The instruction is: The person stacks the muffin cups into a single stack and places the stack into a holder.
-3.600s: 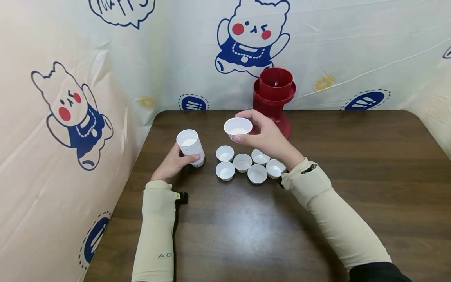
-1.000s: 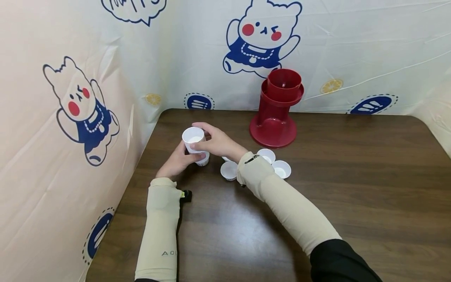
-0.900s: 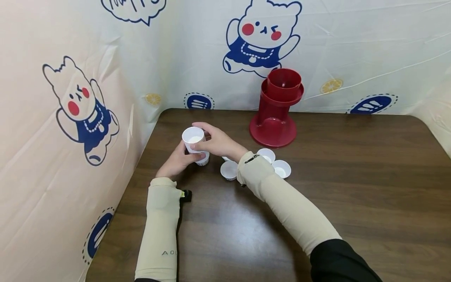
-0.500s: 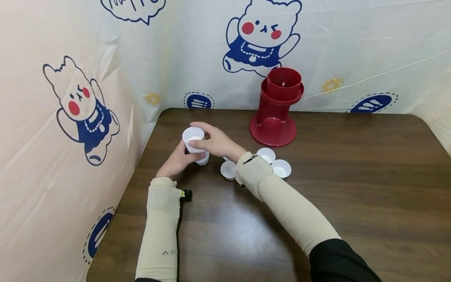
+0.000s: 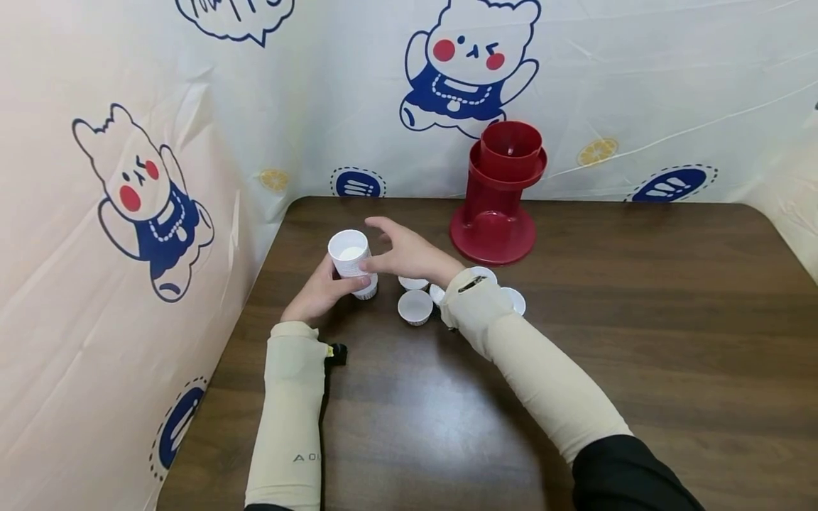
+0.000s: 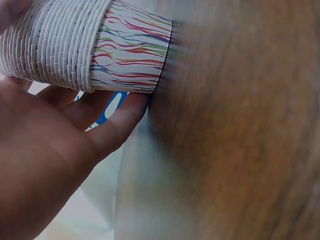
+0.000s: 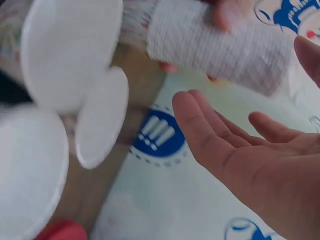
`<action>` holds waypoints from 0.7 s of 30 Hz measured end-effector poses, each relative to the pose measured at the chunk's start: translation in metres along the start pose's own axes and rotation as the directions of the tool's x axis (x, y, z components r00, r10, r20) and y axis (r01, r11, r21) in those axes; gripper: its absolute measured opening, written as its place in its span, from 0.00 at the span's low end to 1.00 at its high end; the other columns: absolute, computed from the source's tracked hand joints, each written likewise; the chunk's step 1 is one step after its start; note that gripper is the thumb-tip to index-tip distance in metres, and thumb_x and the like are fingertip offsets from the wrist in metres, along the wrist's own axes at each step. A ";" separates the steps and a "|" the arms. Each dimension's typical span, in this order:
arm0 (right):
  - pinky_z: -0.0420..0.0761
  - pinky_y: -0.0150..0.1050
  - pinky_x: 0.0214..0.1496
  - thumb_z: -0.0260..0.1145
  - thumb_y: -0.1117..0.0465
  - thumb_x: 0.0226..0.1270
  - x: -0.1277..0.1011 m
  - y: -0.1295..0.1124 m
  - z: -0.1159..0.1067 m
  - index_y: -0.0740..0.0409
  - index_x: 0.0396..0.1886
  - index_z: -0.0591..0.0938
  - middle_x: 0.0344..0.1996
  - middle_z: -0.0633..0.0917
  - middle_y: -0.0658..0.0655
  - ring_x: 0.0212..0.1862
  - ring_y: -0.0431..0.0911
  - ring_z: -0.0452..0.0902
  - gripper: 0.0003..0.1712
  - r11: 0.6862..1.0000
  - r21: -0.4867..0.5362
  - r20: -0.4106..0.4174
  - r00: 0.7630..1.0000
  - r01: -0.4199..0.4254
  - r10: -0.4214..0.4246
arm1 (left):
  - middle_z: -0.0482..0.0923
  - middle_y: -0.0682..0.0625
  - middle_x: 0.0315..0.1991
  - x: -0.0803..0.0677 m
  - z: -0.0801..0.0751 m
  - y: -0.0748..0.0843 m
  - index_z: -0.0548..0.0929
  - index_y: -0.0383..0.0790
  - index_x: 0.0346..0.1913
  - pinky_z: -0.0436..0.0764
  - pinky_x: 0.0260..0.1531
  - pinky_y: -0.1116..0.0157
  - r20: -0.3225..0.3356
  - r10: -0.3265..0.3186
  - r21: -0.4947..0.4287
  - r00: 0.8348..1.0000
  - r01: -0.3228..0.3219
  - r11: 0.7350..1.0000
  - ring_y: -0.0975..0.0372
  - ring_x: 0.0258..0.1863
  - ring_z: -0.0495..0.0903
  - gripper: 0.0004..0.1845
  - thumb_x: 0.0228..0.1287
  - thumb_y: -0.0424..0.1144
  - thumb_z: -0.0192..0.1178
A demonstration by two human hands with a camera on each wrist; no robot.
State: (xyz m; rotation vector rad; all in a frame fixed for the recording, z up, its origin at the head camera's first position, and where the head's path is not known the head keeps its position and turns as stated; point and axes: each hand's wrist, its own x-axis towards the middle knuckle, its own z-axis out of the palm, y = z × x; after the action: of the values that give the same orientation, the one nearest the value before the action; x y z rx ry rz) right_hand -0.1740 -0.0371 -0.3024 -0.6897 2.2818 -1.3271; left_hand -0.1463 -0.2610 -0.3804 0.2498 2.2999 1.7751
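Observation:
My left hand [image 5: 322,289] grips a tall stack of nested white paper cups [image 5: 348,261], thumb across the front. In the left wrist view the lowest cup [image 6: 132,50] shows wavy coloured lines, and the left fingers [image 6: 115,120] curve behind the stack. My right hand [image 5: 412,252] is just right of the stack, thumb near its side and fingers spread. The right wrist view shows that right hand [image 7: 250,160] holding nothing. Several single cups [image 5: 415,307] stand mouth up on the table beneath the right forearm, which partly hides them.
A dark red plastic stand [image 5: 492,234] with a round base and a cup-shaped top is at the back of the brown wooden table [image 5: 396,426], behind the right hand. Printed white curtains [image 5: 358,92] hang along the back and left sides.
Earlier my right hand carried one cup over the loose cups, then held the upper stack beside my left hand. It has now let go and shifted slightly right. My left hand keeps its grip.

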 end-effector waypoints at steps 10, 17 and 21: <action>0.78 0.49 0.58 0.72 0.51 0.66 -0.059 0.001 -0.057 0.45 0.77 0.65 0.67 0.73 0.58 0.63 0.51 0.75 0.42 1.000 0.014 -0.067 0.998 0.004 -0.003 | 0.64 0.40 0.67 0.002 0.001 0.002 0.55 0.40 0.75 0.59 0.69 0.46 -0.006 -0.029 0.027 1.000 0.029 0.999 0.48 0.66 0.64 0.42 0.64 0.37 0.69; 0.78 0.52 0.57 0.70 0.53 0.68 -0.115 0.037 -0.089 0.51 0.75 0.67 0.65 0.74 0.61 0.58 0.56 0.78 0.39 0.997 -0.044 -0.152 0.987 -0.058 0.051 | 0.64 0.38 0.67 0.002 0.002 0.001 0.55 0.38 0.74 0.59 0.69 0.47 -0.003 -0.029 0.014 1.000 0.029 0.999 0.47 0.65 0.64 0.42 0.64 0.34 0.68; 0.79 0.50 0.51 0.70 0.53 0.69 -0.138 0.065 -0.094 0.56 0.72 0.71 0.61 0.77 0.64 0.50 0.55 0.79 0.35 0.984 -0.147 -0.178 0.981 -0.098 0.071 | 0.63 0.39 0.68 0.001 0.002 0.001 0.55 0.39 0.75 0.58 0.69 0.47 -0.010 -0.043 0.034 0.999 0.043 0.998 0.48 0.66 0.63 0.43 0.64 0.36 0.68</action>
State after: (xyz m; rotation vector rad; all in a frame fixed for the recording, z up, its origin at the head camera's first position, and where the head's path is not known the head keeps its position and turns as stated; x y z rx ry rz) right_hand -0.1318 0.1373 -0.3020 -0.5376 2.5441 -1.2224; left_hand -0.1467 -0.2586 -0.3800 0.1974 2.3257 1.7211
